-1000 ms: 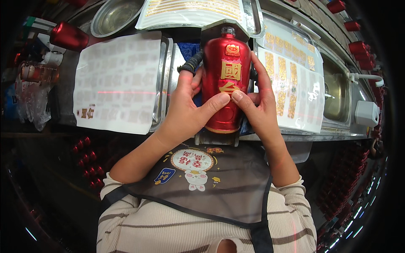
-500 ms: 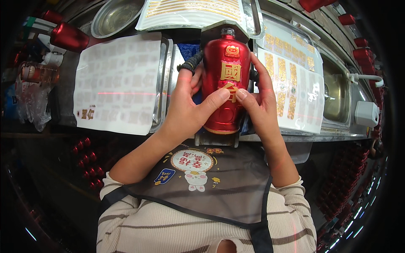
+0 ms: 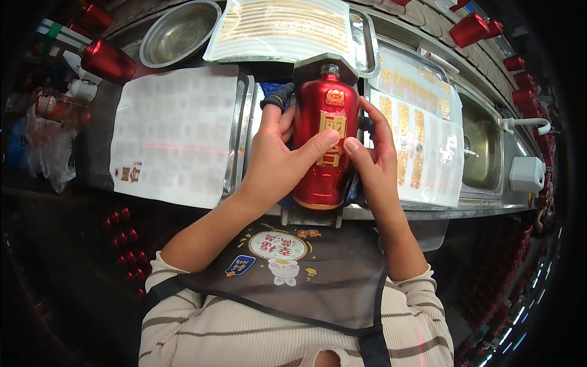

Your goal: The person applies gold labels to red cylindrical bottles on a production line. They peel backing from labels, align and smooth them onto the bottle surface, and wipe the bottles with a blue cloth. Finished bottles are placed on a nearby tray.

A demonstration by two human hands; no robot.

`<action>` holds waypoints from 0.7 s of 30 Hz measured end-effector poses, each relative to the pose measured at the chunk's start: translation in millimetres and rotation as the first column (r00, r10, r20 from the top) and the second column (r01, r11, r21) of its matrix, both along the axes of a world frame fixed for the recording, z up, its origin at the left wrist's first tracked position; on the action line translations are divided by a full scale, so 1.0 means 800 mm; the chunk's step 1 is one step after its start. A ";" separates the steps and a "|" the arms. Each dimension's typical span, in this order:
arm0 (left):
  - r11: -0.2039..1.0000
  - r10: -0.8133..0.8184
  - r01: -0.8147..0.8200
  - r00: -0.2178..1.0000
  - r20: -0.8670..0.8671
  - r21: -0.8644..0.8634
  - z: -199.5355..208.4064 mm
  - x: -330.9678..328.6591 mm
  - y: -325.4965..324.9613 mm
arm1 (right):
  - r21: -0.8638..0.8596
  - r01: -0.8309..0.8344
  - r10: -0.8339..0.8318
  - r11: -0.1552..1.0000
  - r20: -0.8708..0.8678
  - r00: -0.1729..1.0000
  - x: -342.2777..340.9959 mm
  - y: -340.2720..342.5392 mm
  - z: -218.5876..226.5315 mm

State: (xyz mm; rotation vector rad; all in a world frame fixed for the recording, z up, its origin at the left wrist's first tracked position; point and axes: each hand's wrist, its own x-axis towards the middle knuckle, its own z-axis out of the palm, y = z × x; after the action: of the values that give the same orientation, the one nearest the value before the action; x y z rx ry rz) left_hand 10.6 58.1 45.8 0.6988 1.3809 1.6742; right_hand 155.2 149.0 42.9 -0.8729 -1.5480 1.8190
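Note:
A glossy red bottle (image 3: 324, 188) with a short clear neck lies tilted in a metal holder (image 3: 312, 218) at the middle of the bench. Gold raised characters and a small gold emblem run down its front. My left hand (image 3: 275, 153) grips the bottle's left side, thumb pressed across the gold characters; a dark knitted cover (image 3: 278, 98) sits on one of its fingers. From the right, my right hand (image 3: 378, 153) wraps the other side, its thumb along the bottle's right edge beside the characters. The fingers behind the bottle are partly hidden.
At left, a white sticker sheet (image 3: 177, 116) lies on a metal tray; another sheet with gold strips (image 3: 281, 27) is behind. Gold-marked sheets (image 3: 440, 153) lie right, beside a sink (image 3: 483, 153) and white jug (image 3: 527, 174). A metal bowl (image 3: 180, 37) and red bottles (image 3: 109, 60) stand far left.
The bench and bottle appear slightly lower in the picture. Relative to the bottle, my left thumb has moved up from the lower character toward the upper one; my right thumb is nearer the edge.

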 end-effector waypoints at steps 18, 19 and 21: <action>0.978 0.019 -0.059 0.981 -0.194 -0.200 0.014 -0.020 0.042 | 0.007 -0.012 0.012 1.000 0.008 1.000 -0.013 0.019 0.010; 0.982 0.023 -0.059 0.981 -0.194 -0.180 0.011 -0.020 0.043 | 0.056 -0.002 0.001 0.998 0.016 1.000 -0.015 0.019 0.007; 0.988 0.029 -0.059 0.980 -0.199 -0.144 0.007 -0.021 0.044 | 0.060 0.001 -0.002 0.998 0.023 1.000 -0.016 0.016 0.007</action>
State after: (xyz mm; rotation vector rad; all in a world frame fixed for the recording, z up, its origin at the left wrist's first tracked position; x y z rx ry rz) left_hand -6.2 93.1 51.4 0.7674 1.6528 1.5495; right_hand 142.3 162.2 48.4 -0.8691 -1.6073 1.7577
